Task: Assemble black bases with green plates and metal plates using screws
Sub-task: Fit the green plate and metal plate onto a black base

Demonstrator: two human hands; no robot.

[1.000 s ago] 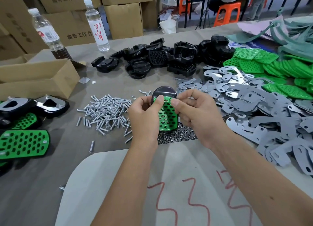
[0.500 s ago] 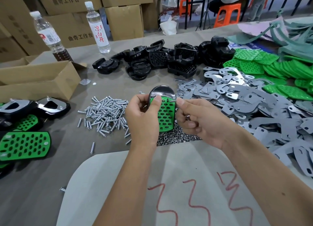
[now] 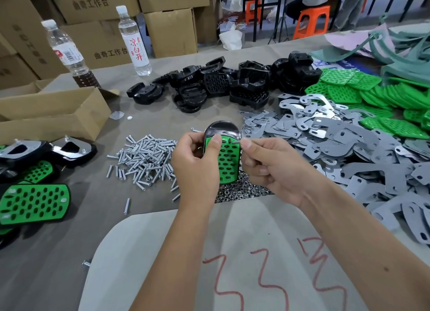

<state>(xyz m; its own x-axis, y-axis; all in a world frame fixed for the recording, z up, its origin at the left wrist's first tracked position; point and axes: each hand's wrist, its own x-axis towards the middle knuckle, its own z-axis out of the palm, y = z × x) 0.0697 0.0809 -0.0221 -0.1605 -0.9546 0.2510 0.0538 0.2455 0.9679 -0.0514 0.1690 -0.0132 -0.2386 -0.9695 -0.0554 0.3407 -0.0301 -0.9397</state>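
Note:
My left hand [image 3: 197,166] grips a black base [image 3: 222,129] with a green perforated plate [image 3: 229,161] on it, held upright above the table, thumb pressed on the plate's upper left corner. My right hand [image 3: 272,164] pinches a small silver screw [image 3: 236,142] at the plate's upper right corner. Loose screws [image 3: 144,157] lie in a pile to the left, and small nuts [image 3: 242,189] lie under my hands. Black bases [image 3: 223,85] are heaped at the back, grey metal plates [image 3: 325,138] to the right, green plates [image 3: 372,96] far right.
Finished assemblies [image 3: 32,203] lie at the left edge beside an open cardboard box [image 3: 53,115]. Two water bottles [image 3: 135,40] stand at the back left before stacked cartons. A white sheet with red marks [image 3: 232,252] covers the near table. A stray screw [image 3: 86,263] lies near it.
The assembly has been raised and turned more upright. My right hand has shifted to the plate's upper right corner with a screw in its fingertips.

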